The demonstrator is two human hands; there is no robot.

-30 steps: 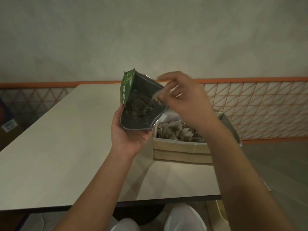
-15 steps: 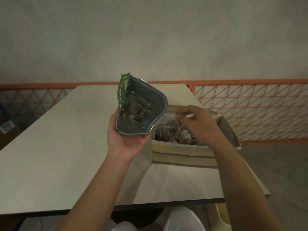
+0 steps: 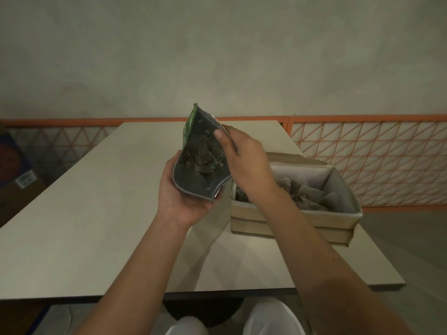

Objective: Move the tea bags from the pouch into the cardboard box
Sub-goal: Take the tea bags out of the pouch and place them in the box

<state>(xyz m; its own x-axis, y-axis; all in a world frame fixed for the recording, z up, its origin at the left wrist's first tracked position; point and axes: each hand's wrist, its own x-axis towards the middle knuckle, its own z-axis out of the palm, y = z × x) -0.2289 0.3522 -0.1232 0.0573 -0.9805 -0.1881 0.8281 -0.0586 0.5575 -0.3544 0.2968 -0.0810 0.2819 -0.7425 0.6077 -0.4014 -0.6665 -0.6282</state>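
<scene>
My left hand (image 3: 179, 199) grips the bottom of a green pouch (image 3: 200, 182), held above the table with its open mouth tilted toward me. Dark tea bags (image 3: 203, 157) lie inside against the grey lining. My right hand (image 3: 249, 163) is at the pouch's right rim, one straight digit reaching into the opening. Its other fingers are hidden behind the back of the hand, and I see nothing held in it. The open cardboard box (image 3: 290, 223) stands on the table just right of the pouch, with several tea bags (image 3: 312, 194) piled inside.
The pale table (image 3: 96, 213) stretches left and far behind the pouch. An orange lattice railing (image 3: 362, 153) runs behind and to the right. A cardboard carton (image 3: 17, 175) sits on the floor at the far left. My knees show below the table's front edge.
My right hand carried a tea bag from the pouch to the box, let it go there, and has come back to the pouch mouth. My left hand tilted the pouch slightly.
</scene>
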